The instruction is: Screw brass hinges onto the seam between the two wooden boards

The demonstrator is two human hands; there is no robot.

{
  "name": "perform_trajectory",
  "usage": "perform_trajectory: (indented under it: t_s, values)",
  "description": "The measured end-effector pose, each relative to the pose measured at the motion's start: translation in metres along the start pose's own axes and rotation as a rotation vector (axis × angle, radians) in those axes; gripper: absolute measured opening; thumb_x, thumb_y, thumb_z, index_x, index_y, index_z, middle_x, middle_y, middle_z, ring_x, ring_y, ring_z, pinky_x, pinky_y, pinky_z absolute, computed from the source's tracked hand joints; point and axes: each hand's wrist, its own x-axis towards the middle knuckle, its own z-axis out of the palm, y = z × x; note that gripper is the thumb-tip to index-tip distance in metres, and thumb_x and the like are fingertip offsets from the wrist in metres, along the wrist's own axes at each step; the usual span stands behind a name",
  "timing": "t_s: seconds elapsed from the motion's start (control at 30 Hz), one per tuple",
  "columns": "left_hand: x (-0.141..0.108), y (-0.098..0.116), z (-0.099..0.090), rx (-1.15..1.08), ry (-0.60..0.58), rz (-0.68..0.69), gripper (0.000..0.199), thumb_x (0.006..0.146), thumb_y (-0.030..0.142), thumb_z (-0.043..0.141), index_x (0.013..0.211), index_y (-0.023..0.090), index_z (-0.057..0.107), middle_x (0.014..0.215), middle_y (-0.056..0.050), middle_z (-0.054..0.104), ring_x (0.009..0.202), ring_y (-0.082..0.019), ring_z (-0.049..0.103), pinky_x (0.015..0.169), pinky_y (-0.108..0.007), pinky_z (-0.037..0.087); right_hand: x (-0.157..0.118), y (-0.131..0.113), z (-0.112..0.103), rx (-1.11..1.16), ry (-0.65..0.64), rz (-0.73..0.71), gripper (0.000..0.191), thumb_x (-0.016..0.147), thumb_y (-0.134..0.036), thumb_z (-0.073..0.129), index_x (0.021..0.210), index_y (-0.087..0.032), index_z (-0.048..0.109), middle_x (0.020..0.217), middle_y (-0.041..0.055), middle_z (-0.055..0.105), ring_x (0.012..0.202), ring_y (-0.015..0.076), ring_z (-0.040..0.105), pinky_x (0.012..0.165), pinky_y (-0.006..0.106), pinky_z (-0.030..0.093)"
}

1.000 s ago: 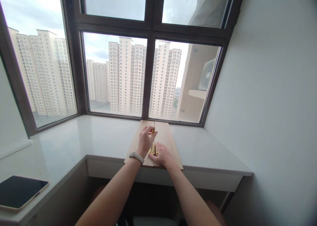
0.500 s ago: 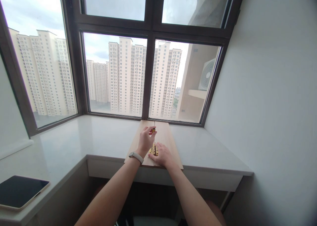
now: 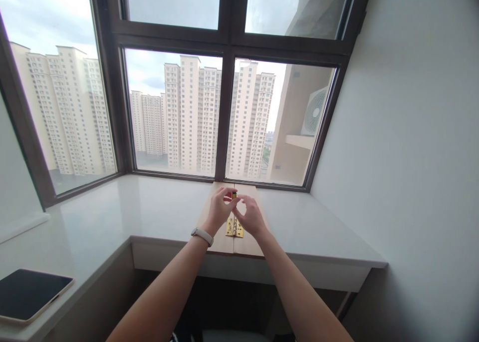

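Two pale wooden boards (image 3: 222, 244) lie side by side on the white sill, a narrow seam between them. Across the seam near their front edge rests an opened brass hinge (image 3: 234, 228). My left hand (image 3: 220, 205) pinches a small yellow and black object (image 3: 234, 195) above the boards, behind the hinge. From the right, my right hand (image 3: 251, 214) brings thumb and forefinger together at that same object. Whether its fingertips grip the object or only touch it is too small to tell.
A dark-screened tablet (image 3: 33, 294) lies on the sill (image 3: 101, 212) at the lower left. Window frames (image 3: 220, 112) rise behind the boards, and a white wall (image 3: 404, 132) stands to the right.
My right hand has lifted off the hinge and moved up and forward to the small object in my left hand. The hinge is now uncovered.
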Motion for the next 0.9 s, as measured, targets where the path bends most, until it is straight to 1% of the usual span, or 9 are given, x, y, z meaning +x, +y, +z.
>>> perform_trajectory:
  t_s: [0.13,0.2,0.23,0.3,0.33,0.4,0.5,0.7,0.9]
  values:
    - [0.004,-0.003,0.003,-0.105,-0.083,-0.039,0.027,0.091,0.035,0.072,0.115,0.024,0.070,0.106,-0.008,0.071,0.088,-0.018,0.072,0.077,-0.033,0.064,0.007,-0.014,-0.014,0.095,-0.015,-0.012,0.035,0.099,-0.037,0.050,0.131,-0.026,0.061,0.117,0.0090,0.072,0.105,0.0260,0.069,0.088,0.040,0.056]
    - [0.005,-0.017,0.002,-0.119,-0.109,-0.085,0.032,0.094,0.036,0.067,0.124,0.024,0.066,0.101,-0.008,0.073,0.091,-0.019,0.073,0.075,-0.032,0.063,0.005,-0.013,-0.021,0.126,0.004,-0.002,0.030,0.099,-0.036,0.052,0.125,-0.026,0.062,0.109,0.0078,0.074,0.098,0.0249,0.071,0.081,0.037,0.057]
    - [0.004,-0.028,0.001,-0.089,-0.111,-0.121,0.029,0.098,0.037,0.062,0.122,0.023,0.066,0.099,-0.008,0.074,0.090,-0.019,0.073,0.073,-0.030,0.062,0.004,-0.012,-0.025,0.138,0.034,0.007,0.028,0.098,-0.036,0.054,0.122,-0.025,0.062,0.106,0.0077,0.074,0.097,0.0247,0.071,0.079,0.036,0.057]
    - [-0.002,-0.053,-0.003,0.079,-0.131,-0.234,0.021,0.098,0.034,0.058,0.108,0.019,0.069,0.094,-0.009,0.075,0.080,-0.019,0.072,0.066,-0.028,0.058,0.001,-0.007,-0.035,0.158,0.113,0.029,0.025,0.096,-0.037,0.057,0.118,-0.024,0.062,0.103,0.0078,0.075,0.096,0.0244,0.071,0.076,0.034,0.058]
    - [-0.007,-0.067,-0.004,0.212,-0.189,-0.286,0.017,0.096,0.030,0.060,0.102,0.018,0.070,0.092,-0.009,0.075,0.078,-0.019,0.072,0.066,-0.029,0.056,0.000,-0.004,-0.040,0.167,0.146,0.036,0.024,0.096,-0.037,0.058,0.116,-0.024,0.061,0.103,0.0079,0.075,0.096,0.0242,0.071,0.074,0.033,0.058]
    - [-0.019,-0.091,-0.006,0.483,-0.329,-0.359,0.014,0.091,0.027,0.064,0.098,0.017,0.071,0.093,-0.009,0.075,0.083,-0.020,0.071,0.073,-0.030,0.054,-0.004,-0.001,-0.049,0.182,0.194,0.049,0.023,0.095,-0.038,0.059,0.113,-0.024,0.061,0.103,0.0084,0.075,0.095,0.0241,0.072,0.072,0.033,0.059]
    - [-0.035,-0.113,-0.002,0.568,-0.378,-0.412,0.012,0.086,0.026,0.069,0.084,0.015,0.071,0.092,-0.013,0.075,0.087,-0.023,0.069,0.076,-0.031,0.050,-0.010,-0.002,-0.058,0.195,0.234,0.061,0.024,0.095,-0.040,0.059,0.110,-0.022,0.062,0.103,0.0096,0.075,0.094,0.0248,0.072,0.072,0.034,0.060]
    - [-0.039,-0.117,0.008,0.642,-0.401,-0.461,0.008,0.086,0.020,0.066,0.084,0.015,0.072,0.097,-0.016,0.075,0.092,-0.024,0.068,0.078,-0.030,0.045,-0.020,-0.006,-0.062,0.207,0.239,0.071,0.025,0.095,-0.042,0.059,0.111,-0.023,0.062,0.105,0.0093,0.075,0.094,0.0247,0.072,0.073,0.035,0.060]
    - [-0.038,-0.110,-0.001,0.647,-0.373,-0.420,0.018,0.092,0.015,0.054,0.094,0.014,0.072,0.098,-0.016,0.075,0.094,-0.024,0.068,0.081,-0.031,0.046,-0.024,-0.003,-0.066,0.218,0.259,0.083,0.026,0.094,-0.043,0.060,0.110,-0.023,0.062,0.104,0.0094,0.075,0.091,0.0244,0.072,0.071,0.035,0.060]
